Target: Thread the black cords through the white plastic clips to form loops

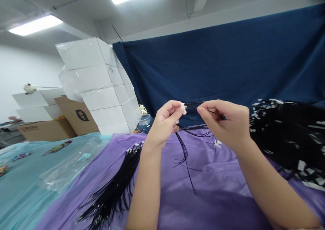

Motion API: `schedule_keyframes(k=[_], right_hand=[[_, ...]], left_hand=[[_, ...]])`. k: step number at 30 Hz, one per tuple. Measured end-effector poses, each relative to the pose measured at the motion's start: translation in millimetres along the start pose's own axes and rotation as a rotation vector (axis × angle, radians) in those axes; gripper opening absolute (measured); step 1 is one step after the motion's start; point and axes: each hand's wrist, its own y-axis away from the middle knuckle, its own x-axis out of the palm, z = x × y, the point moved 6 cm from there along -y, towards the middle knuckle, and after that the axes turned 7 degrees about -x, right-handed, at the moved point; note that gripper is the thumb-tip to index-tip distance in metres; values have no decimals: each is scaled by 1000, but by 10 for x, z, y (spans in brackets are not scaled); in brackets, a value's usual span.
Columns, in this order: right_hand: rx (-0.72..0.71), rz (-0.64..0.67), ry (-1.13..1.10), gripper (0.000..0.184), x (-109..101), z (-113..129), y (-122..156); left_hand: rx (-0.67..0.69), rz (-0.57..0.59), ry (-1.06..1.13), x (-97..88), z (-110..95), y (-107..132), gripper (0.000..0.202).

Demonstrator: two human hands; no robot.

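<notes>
My left hand (166, 121) is closed, with thumb and forefinger pinching a small white tab (183, 109). Thin black cords (182, 147) hang from below its curled fingers, their loose ends over the purple cloth. Level with it, my right hand (225, 121) has its thumb and forefinger pressed together on a black cord (215, 113). Fine cord stretches across the short gap between both hands. Left of my left forearm lies a bundle of black cords (114, 186) with white tabs at its upper end. A small white piece (217, 143) rests below my right hand.
A big pile of black cords with white tabs (286, 135) lies at the right. Purple cloth (203, 189) covers the table before me, with turquoise cloth (27, 189) and a clear plastic bag (68, 165) leftward. White boxes (101, 98) stand stacked behind; a blue curtain (215, 61) hangs ahead.
</notes>
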Motion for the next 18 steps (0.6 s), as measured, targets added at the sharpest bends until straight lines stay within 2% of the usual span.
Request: schedule_keyframes(k=[6, 10, 13, 18], right_hand=[[53, -4, -9, 8, -1, -28, 12], [106, -13, -22, 8, -6, -72, 33], [83, -24, 34, 9, -18, -68, 34], [122, -28, 29, 11, -17, -89, 36]], left_hand=[[17, -52, -88, 10, -9, 13, 17], [82, -94, -173, 33, -22, 22, 18], [139, -135, -217, 45, -32, 20, 18], [167, -161, -236, 69, -30, 8, 18]])
